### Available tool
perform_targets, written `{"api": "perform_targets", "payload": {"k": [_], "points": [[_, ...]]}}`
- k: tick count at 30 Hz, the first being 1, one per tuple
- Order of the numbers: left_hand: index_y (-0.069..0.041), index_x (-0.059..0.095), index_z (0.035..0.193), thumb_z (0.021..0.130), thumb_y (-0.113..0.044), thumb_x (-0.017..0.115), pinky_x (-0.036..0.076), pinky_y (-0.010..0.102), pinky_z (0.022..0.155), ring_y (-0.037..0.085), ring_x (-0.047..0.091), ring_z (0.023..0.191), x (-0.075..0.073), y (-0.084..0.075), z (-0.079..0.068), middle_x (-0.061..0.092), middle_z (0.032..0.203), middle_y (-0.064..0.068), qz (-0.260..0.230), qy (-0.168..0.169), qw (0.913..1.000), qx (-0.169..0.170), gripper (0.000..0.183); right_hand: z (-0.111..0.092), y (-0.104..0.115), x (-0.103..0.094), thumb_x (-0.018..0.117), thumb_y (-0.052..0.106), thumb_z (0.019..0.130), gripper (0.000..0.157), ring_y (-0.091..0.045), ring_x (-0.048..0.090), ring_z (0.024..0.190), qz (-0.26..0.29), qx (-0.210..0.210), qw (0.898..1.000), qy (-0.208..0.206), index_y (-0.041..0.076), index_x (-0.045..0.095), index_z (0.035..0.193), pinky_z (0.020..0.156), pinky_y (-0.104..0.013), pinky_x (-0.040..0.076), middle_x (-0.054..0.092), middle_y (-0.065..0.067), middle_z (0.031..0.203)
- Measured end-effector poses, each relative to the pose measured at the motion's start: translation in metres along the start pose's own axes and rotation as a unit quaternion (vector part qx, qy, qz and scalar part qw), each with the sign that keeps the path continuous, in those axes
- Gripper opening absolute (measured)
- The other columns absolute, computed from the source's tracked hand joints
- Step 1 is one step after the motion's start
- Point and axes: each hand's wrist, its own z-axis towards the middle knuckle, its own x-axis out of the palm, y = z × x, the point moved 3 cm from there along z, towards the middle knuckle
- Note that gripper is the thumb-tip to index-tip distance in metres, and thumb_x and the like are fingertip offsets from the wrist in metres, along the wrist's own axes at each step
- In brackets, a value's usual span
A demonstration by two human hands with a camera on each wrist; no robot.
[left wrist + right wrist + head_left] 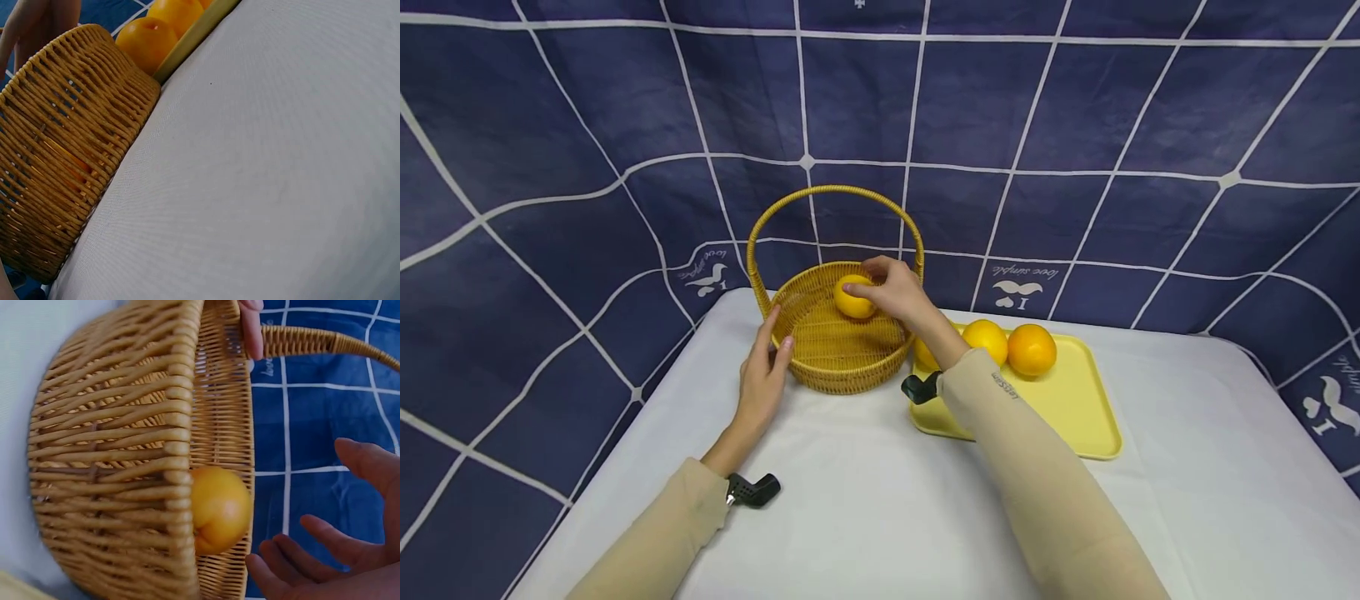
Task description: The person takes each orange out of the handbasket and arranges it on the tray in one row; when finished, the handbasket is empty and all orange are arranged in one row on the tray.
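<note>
An orange [853, 297] lies inside the wicker basket [835, 379], toward its right back side; the right wrist view shows the orange [220, 510] just past the rim. Over it my right hand [891, 287] is spread, and in the right wrist view a gap shows between the fingers [325, 559] and the fruit. My left hand [763, 379] rests against the basket's left side by the handle's foot, fingers straight. One of its fingertips [252, 331] touches the rim there. Through the weave, orange colour [78, 172] shows in the left wrist view.
Right of the basket, a yellow tray [1078, 412] holds three oranges [1032, 350] along its back edge, one partly behind my right wrist. The basket's tall handle [835, 190] arches up. White cloth [850, 508] covers the table; a blue checked curtain [1075, 108] hangs behind.
</note>
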Motion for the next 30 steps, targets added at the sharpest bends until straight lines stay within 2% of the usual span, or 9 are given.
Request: {"api": "perform_targets", "payload": {"k": [9,11,16,20,25,30], "points": [[-0.026,0.032,0.167,0.113,-0.036,0.049,0.037,0.054,0.125,0.030,0.036,0.156,0.007,-0.002,0.002,0.034,0.172,0.000,-0.002,-0.002,0.9999,0.014,0.058,0.019,-0.014,0.006,0.079,0.026,0.096,0.064,-0.035,0.053,0.137,0.011,0.059,0.998,0.022,0.003,0.055,0.151,0.108,-0.042,0.053,0.049,-0.022,0.156],[-0.027,0.032,0.167,0.113,-0.036,0.049,0.036,0.053,0.125,0.030,0.036,0.156,0.007,-0.002,0.002,0.033,0.172,0.000,-0.007,-0.003,0.9999,0.013,0.058,0.023,-0.019,0.009,0.078,0.026,0.097,0.064,-0.034,0.053,0.136,0.010,0.064,0.997,0.030,0.006,0.054,0.152,0.105,-0.040,0.053,0.047,-0.021,0.157],[-0.030,0.032,0.167,0.113,-0.035,0.049,0.036,0.053,0.126,0.031,0.037,0.156,0.007,-0.002,0.001,0.034,0.172,0.001,-0.003,-0.006,0.9999,0.014,0.057,0.035,-0.030,0.019,0.078,0.020,0.095,0.072,-0.031,0.052,0.137,-0.005,0.052,0.997,0.058,0.010,0.047,0.159,0.109,-0.037,0.048,0.043,-0.015,0.164],[-0.030,0.032,0.167,0.113,-0.036,0.049,0.034,0.052,0.127,0.029,0.037,0.156,0.007,-0.001,0.001,0.035,0.171,-0.002,-0.003,-0.008,0.9999,0.012,0.057,0.044,-0.032,0.026,0.079,0.017,0.094,0.075,-0.032,0.054,0.132,-0.053,0.027,0.995,0.075,0.008,0.043,0.160,0.110,-0.041,0.048,0.049,-0.017,0.158],[-0.029,0.032,0.167,0.113,-0.036,0.049,0.032,0.053,0.128,0.029,0.035,0.157,0.007,0.002,0.000,0.034,0.172,-0.004,-0.001,-0.008,0.9999,0.010,0.058,0.049,-0.031,0.035,0.081,0.021,0.093,0.075,-0.037,0.054,0.133,-0.148,0.006,0.987,0.066,0.012,0.045,0.158,0.111,-0.046,0.048,0.056,-0.017,0.150],[-0.028,0.033,0.167,0.112,-0.036,0.049,0.034,0.055,0.127,0.029,0.036,0.156,0.003,0.000,-0.001,0.034,0.171,-0.004,0.003,-0.012,0.9999,0.012,0.057,0.048,-0.031,0.042,0.084,0.022,0.091,0.077,-0.041,0.051,0.137,-0.173,0.001,0.983,0.058,0.015,0.045,0.158,0.114,-0.050,0.047,0.056,-0.016,0.151]]}}
